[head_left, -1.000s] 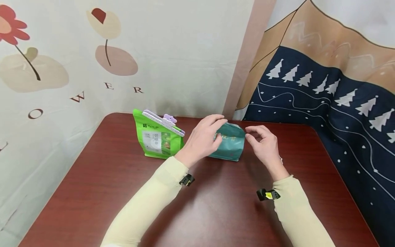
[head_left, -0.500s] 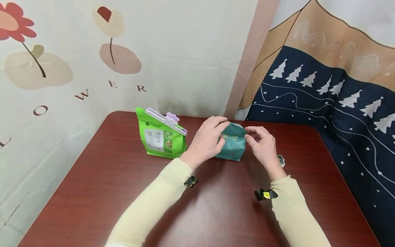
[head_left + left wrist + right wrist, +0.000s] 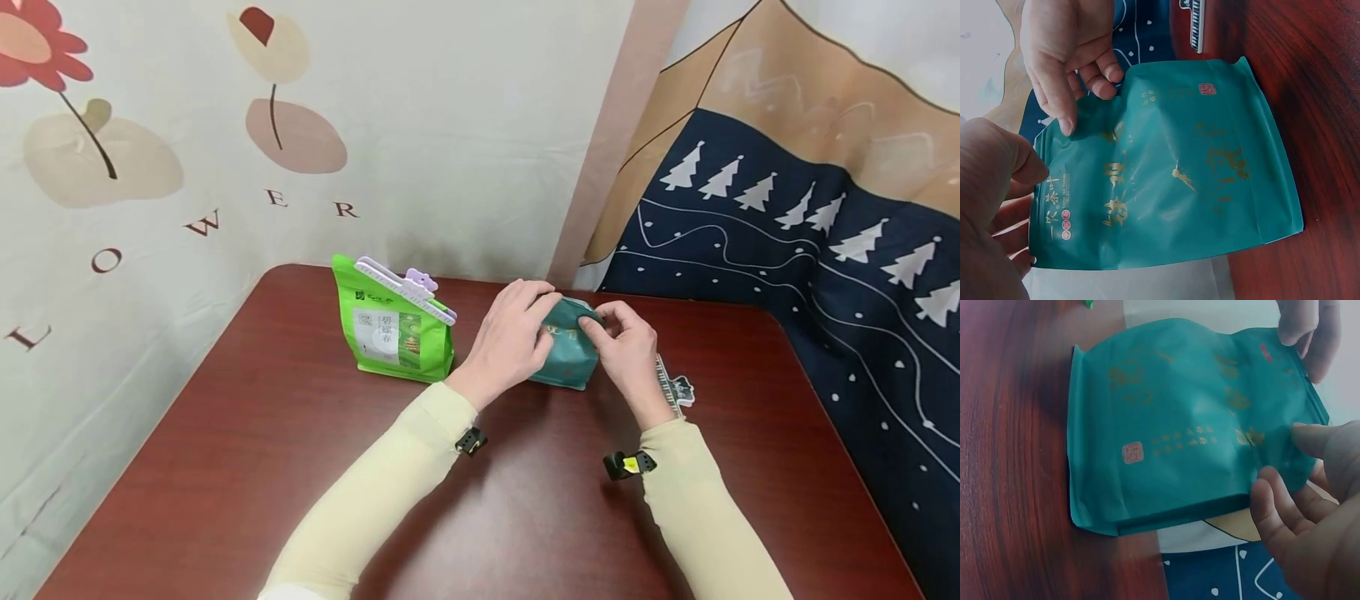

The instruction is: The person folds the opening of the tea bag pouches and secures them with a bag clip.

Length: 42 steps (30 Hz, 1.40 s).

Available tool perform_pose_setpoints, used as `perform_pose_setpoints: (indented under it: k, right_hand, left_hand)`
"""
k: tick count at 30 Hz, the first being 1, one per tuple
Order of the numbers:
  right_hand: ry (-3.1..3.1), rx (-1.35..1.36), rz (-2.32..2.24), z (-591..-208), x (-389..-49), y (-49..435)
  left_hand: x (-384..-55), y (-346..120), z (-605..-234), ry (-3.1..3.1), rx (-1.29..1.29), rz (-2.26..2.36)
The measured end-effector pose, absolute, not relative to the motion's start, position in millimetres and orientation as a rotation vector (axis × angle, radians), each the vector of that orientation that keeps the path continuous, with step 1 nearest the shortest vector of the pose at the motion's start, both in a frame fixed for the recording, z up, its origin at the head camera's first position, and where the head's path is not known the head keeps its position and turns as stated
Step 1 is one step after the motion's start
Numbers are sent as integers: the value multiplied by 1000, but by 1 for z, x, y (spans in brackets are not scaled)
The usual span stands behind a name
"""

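A teal foil tea bag [image 3: 566,360] with gold lettering stands on the table, its upper part between both hands. My left hand [image 3: 508,332] pinches the top edge at its left end; in the left wrist view the thumb [image 3: 1032,164] lies on the front face and fingers go behind. At the other top corner my right hand [image 3: 628,357] pinches the bag, thumb in front, as the right wrist view shows. The foil creases near the right fingers [image 3: 1272,506]. On the table beyond the right wrist lies a dark bag clip [image 3: 681,390] with a piano-key pattern.
Left of the teal bag stands a bright green tea bag [image 3: 393,337], its slanted top held by a lilac sealing clip [image 3: 405,290]. The reddish-brown table [image 3: 225,467] ends at a printed cloth backdrop [image 3: 465,150] behind and a navy cloth [image 3: 750,242] on the right.
My right hand has moved left onto the bag's top corner and now pinches it, uncovering the dark clip. The left hand stays at the top edge. The head view has shifted slightly.
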State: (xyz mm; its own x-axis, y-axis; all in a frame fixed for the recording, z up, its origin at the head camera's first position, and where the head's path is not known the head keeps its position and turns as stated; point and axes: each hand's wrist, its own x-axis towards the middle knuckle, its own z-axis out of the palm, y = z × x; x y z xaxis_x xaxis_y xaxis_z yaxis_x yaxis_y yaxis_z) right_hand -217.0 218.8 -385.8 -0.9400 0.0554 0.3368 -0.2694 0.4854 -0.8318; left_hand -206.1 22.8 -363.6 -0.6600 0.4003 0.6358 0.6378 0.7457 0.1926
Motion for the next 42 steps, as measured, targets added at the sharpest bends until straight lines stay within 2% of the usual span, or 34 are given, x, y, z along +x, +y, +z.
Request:
perform_pose_setpoints:
  k: [22,42]
  right_hand:
    - [-2397,147,1366,-392,-221,210]
    - [-2409,225,1411,-394,-215,221]
  left_hand:
    - [-210,33,-358,-2426,-788,-499]
    - [-216,38,-351,-2495,-818,-681]
